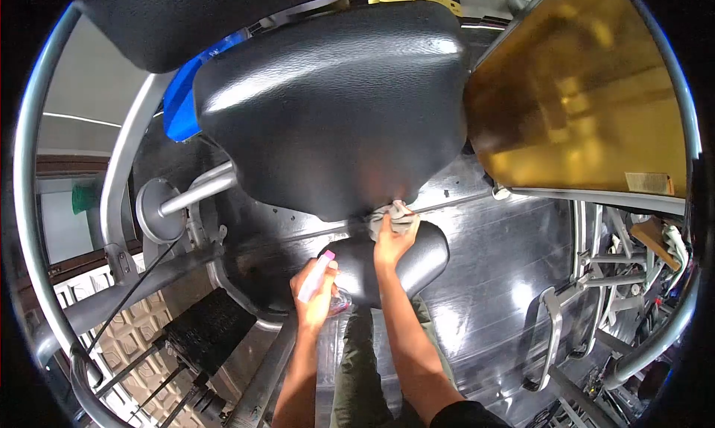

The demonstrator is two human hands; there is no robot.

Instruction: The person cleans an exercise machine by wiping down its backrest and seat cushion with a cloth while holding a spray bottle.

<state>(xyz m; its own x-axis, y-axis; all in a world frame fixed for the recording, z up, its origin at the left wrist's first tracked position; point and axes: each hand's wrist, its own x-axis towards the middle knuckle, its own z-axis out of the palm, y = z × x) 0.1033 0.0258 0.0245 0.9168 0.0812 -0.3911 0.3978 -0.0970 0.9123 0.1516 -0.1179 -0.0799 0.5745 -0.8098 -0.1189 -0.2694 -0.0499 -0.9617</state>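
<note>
In my left hand [314, 297] is a spray bottle [319, 274] with a white head and a pink nozzle tip, its clear lower part partly hidden by my fingers. My right hand [395, 242] grips a crumpled light grey cloth [385, 218] against the lower edge of a large black padded seat [328, 115]. Below that edge, a smaller black pad [432, 257] lies behind my right wrist and next to the bottle. My fingers cover part of the cloth.
A grey metal frame [123, 160] curves up the left side. A round disc on a bar [158, 210] sits beside the large pad. At the right stands a gold reflective panel [581, 93], above a metal handle [555, 338]. Blue material [181, 108] shows behind the seat.
</note>
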